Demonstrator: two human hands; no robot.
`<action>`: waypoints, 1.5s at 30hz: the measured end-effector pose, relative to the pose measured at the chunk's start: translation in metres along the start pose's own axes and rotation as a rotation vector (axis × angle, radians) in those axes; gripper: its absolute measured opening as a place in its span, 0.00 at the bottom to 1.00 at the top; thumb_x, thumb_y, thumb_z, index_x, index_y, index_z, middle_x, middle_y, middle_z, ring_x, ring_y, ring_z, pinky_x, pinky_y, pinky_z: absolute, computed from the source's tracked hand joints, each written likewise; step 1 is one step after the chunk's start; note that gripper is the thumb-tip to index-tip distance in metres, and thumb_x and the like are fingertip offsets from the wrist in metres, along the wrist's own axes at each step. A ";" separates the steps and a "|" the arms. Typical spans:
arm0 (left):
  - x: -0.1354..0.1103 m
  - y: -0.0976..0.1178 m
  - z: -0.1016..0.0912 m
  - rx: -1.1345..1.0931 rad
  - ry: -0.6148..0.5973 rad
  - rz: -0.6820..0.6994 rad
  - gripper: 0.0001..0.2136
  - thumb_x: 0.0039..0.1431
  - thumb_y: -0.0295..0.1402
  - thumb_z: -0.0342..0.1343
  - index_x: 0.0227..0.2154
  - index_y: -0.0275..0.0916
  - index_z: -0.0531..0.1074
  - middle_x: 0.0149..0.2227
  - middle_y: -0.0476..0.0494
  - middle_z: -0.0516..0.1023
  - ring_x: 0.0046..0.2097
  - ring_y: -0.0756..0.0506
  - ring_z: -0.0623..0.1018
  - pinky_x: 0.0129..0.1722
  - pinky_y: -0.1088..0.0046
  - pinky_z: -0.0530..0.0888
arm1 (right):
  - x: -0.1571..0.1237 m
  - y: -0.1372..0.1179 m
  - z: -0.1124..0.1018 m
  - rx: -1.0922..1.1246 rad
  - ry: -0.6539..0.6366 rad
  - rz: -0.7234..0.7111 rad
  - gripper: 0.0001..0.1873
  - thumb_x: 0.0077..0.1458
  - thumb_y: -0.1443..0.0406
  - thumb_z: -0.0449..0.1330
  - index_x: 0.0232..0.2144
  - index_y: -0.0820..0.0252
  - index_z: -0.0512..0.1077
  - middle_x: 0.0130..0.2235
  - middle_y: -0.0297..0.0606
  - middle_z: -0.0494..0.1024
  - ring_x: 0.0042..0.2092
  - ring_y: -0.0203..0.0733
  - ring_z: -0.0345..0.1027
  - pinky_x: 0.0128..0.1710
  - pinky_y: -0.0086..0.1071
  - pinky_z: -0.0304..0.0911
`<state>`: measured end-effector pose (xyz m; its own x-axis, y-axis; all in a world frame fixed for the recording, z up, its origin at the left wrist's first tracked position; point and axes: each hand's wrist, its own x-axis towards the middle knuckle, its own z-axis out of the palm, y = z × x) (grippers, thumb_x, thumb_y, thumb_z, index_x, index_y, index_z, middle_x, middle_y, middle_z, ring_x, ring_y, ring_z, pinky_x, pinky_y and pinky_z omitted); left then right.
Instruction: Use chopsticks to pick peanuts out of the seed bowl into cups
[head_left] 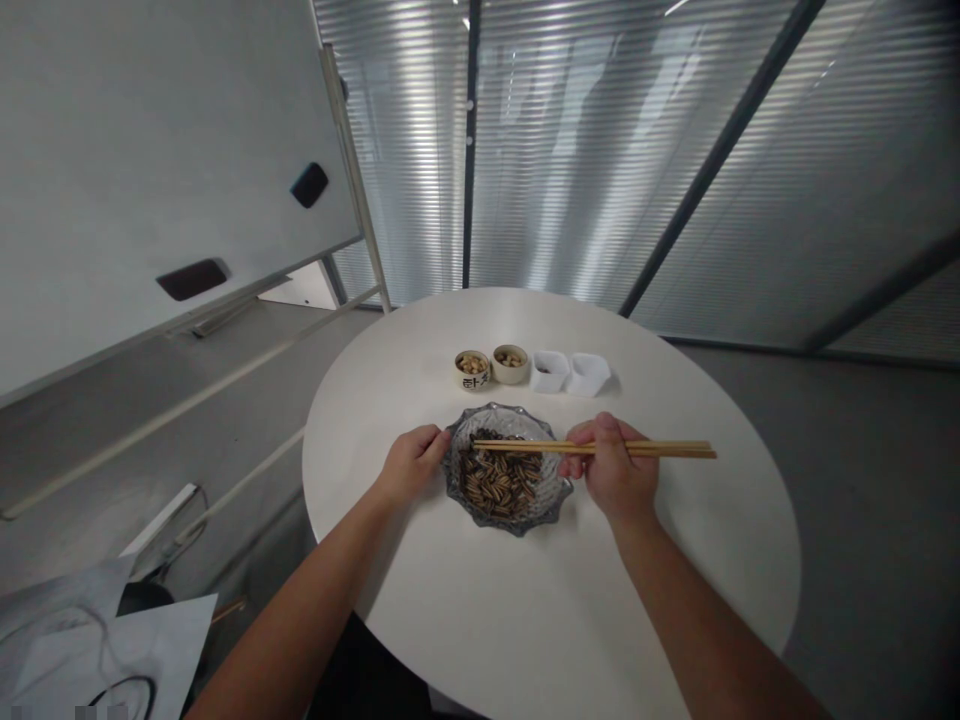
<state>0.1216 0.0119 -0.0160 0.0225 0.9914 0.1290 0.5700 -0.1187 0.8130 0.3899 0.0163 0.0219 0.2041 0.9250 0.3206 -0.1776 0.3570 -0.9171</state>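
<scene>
A scalloped glass bowl [555, 500] stands on the round white table, partly filled with striped sunflower seeds [499, 485] and some darker pieces at its far left. My left hand [414, 460] grips the bowl's left rim, thumb at the edge. In my right hand [616, 470] is a pair of wooden chopsticks [517, 447], held level across the bowl. Their tips reach the dark pieces near the left inner wall. Whether the tips pinch anything is too small to tell.
Behind the bowl stand two small cups, the left cup [472, 382] and right cup [510, 372], both holding pale nuts. Beside them are two white plastic containers, one [550, 382] with a few dark bits, the other [589, 376] at right. A whiteboard [187, 150] rises at left.
</scene>
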 end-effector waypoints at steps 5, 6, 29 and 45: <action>0.000 0.000 0.000 0.003 -0.010 0.001 0.22 0.66 0.49 0.47 0.21 0.40 0.64 0.23 0.51 0.64 0.29 0.49 0.65 0.29 0.72 0.60 | 0.013 -0.001 -0.003 0.127 0.198 0.007 0.25 0.59 0.48 0.62 0.19 0.59 0.70 0.17 0.30 0.71 0.11 0.31 0.57 0.10 0.30 0.63; 0.000 0.000 0.000 0.004 -0.010 0.002 0.22 0.66 0.48 0.47 0.21 0.40 0.64 0.23 0.51 0.64 0.29 0.49 0.65 0.29 0.72 0.60 | 0.015 -0.001 -0.005 0.144 0.229 0.013 0.25 0.59 0.49 0.63 0.19 0.59 0.69 0.17 0.30 0.71 0.11 0.31 0.56 0.10 0.29 0.63; 0.000 0.002 0.000 0.039 -0.020 0.006 0.21 0.67 0.48 0.46 0.22 0.40 0.63 0.23 0.51 0.64 0.30 0.49 0.65 0.30 0.71 0.60 | 0.081 0.034 -0.052 0.048 0.527 -0.074 0.21 0.55 0.49 0.64 0.26 0.60 0.70 0.17 0.28 0.71 0.16 0.35 0.66 0.17 0.31 0.72; 0.001 -0.004 0.002 0.004 -0.020 0.010 0.22 0.68 0.49 0.46 0.22 0.40 0.63 0.24 0.52 0.64 0.30 0.49 0.65 0.30 0.72 0.60 | 0.009 0.002 -0.011 -0.138 -0.397 0.030 0.20 0.64 0.50 0.60 0.29 0.58 0.77 0.17 0.33 0.74 0.19 0.40 0.70 0.19 0.32 0.69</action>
<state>0.1207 0.0132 -0.0198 0.0449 0.9911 0.1256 0.5733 -0.1286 0.8092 0.4023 0.0238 0.0207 -0.1908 0.9227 0.3351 -0.0419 0.3334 -0.9419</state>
